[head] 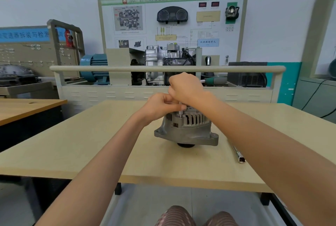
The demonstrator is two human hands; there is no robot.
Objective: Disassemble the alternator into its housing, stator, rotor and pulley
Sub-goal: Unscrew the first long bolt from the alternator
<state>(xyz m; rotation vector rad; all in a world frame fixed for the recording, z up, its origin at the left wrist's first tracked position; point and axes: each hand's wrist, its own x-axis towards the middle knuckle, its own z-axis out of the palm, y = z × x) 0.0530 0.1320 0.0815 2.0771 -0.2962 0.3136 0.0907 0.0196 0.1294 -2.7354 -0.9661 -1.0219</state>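
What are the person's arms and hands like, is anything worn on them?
Both forearms are bare up to the picture's edge: no sleeves, gloves, watch or bracelets show. The left hand and right hand show no rings. Striped trousers cover the knees below.

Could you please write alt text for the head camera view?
Both hands work a thin metal driver into the top of a grey cast-metal alternator on a beige table: the right hand grips it above, the left hand pinches its shaft.
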